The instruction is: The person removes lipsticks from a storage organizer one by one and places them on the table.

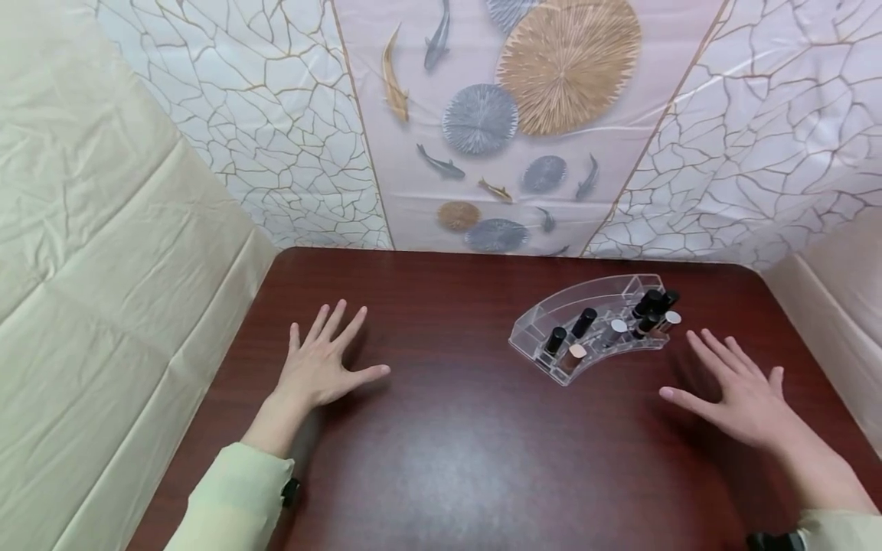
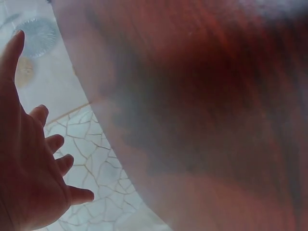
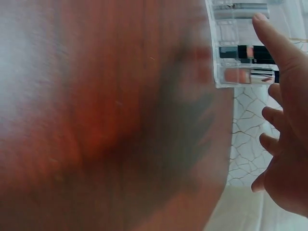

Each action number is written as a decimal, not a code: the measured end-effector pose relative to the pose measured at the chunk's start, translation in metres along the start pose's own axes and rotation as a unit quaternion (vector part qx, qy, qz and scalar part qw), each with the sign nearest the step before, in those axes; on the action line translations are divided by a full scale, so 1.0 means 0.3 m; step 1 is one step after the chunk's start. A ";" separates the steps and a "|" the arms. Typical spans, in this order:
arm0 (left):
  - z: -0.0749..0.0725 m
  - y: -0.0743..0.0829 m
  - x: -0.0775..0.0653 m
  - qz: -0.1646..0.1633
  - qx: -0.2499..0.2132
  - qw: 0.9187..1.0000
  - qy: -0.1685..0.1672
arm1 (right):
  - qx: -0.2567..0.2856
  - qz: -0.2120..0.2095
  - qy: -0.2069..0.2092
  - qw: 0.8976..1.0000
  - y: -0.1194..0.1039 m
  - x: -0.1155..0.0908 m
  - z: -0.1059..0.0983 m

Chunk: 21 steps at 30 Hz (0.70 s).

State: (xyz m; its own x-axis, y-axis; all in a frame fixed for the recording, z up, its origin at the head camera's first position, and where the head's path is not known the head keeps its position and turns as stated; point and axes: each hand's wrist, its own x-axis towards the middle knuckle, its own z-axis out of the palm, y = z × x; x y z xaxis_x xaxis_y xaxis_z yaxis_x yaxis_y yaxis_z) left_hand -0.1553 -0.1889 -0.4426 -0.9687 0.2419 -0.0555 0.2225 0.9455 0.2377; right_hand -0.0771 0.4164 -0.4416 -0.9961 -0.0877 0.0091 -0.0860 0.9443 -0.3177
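On the right part of the table stands a curved clear acrylic organizer [image 1: 599, 295]. Several lipstick tubes stand in its compartments, among them one with a black cap [image 1: 584, 322] and one with a pinkish cap [image 1: 576, 353]. My right hand [image 1: 747, 394] hovers just to the right of the organizer, fingers spread, holding nothing. In the right wrist view the organizer's edge [image 3: 215, 53] shows beyond that hand. Over the left side of the table my left hand [image 1: 320, 367] is spread with straight fingers and holds nothing; no object lies near it.
The dark red-brown wooden table [image 1: 427, 428] has rounded far corners. Behind it hangs a patterned cloth [image 1: 441, 195] with fish and round motifs. Cream padded panels [image 1: 124, 306] stand along the left and right sides.
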 end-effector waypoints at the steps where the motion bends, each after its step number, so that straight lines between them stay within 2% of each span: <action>1: -0.004 0.003 0.002 0.003 0.001 1.000 0.000 | -0.003 -0.001 0.000 1.000 0.002 0.007 -0.007; 11: -0.050 0.046 0.022 0.034 0.009 0.999 -0.002 | -0.020 -0.041 0.005 0.999 0.042 0.084 -0.065; 17: -0.075 0.070 0.034 0.043 0.001 0.999 -0.004 | 0.006 -0.062 -0.002 0.998 0.067 0.132 -0.105; 21: -0.070 0.068 0.038 0.045 -0.001 0.999 -0.002 | 0.034 -0.064 -0.014 0.997 0.079 0.160 -0.122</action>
State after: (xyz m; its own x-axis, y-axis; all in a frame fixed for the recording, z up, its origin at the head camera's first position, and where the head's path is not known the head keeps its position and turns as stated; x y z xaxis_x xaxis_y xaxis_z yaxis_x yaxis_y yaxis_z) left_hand -0.1641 -0.1715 -0.4181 -0.9442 0.3272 -0.0370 0.3090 0.9192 0.2441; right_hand -0.1278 0.4461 -0.4139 -0.9761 -0.2155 0.0270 -0.2094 0.9010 -0.3799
